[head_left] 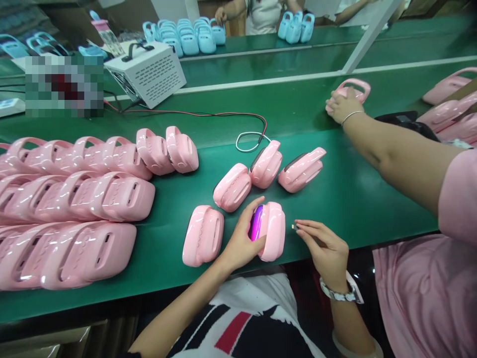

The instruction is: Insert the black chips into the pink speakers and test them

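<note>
My left hand (240,241) grips a pink handled device (276,231), which stands on the green bench with a purple glow on its left face. Just to its right, my right hand (328,251) pinches a tiny plug-like piece (293,226) with a bright tip, apart from the device. What kind of piece it is, I cannot make out. Close by on the left stands another pink device (203,236). Behind my left hand are three more: one pink device (233,188), a second pink device (266,166) and a third pink device (301,170).
Rows of pink devices (85,199) fill the bench's left side. A white vented box (149,72) sits behind, and a red-black cable (208,114) runs from there. At right, a co-worker's hand (346,105) holds a pink device (356,89). Blue devices (190,37) line the far bench.
</note>
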`<state>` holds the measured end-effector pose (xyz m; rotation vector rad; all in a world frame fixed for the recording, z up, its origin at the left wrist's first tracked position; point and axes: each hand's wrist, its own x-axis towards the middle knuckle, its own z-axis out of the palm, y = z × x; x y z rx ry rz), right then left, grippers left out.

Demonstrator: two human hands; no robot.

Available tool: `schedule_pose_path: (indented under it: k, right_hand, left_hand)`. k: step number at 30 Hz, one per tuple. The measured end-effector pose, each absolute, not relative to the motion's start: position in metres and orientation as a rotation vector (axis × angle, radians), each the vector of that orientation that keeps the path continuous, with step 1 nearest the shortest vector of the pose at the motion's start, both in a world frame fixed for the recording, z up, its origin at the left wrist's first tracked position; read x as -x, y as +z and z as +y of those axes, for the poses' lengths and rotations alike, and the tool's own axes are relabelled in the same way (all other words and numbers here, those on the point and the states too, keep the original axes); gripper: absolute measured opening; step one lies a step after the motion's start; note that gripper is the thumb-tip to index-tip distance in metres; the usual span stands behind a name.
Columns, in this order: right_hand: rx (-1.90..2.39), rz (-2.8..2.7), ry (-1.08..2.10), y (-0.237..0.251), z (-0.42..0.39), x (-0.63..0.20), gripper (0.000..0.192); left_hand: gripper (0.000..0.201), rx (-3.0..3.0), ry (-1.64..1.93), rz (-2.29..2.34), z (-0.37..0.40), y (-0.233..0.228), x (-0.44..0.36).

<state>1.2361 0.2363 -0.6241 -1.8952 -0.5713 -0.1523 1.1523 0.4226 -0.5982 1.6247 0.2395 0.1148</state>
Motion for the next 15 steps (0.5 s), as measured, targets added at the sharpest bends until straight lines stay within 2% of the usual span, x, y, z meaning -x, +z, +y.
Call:
schedule_pose_path:
  k: [4,7,10,12,15]
  right_hand:
    - [2.101,-0.509,-0.255,-0.603,0.234,-1.238,0.018]
    - [2.082,-0.658,0.024,-0.575,0.259,-1.215,0.016]
    - [2.079,-0.711,0.329,-0.551,0.286,-1.202,0.02]
    - [2.024,-0.636,0.46,-0.532,0.294,-1.214,0.017]
    - [1.846,-0.493,0.627,-0.494,0.294,-1.264,0.02]
  left_hand:
    - [0.062,-1.723,0.159,0.205,0.424,-0.581,-1.128]
    - [0.051,-1.814,0.188,0.058,0.44,-0.542,-1.103]
    - [0.037,-1.778,0.449,-0.023,0.469,-0.508,-1.08]
    - [0.03,-1.734,0.72,0.112,0.492,-0.504,-1.069]
    - [0.023,-1.646,0.926,0.536,0.521,-0.53,-1.052]
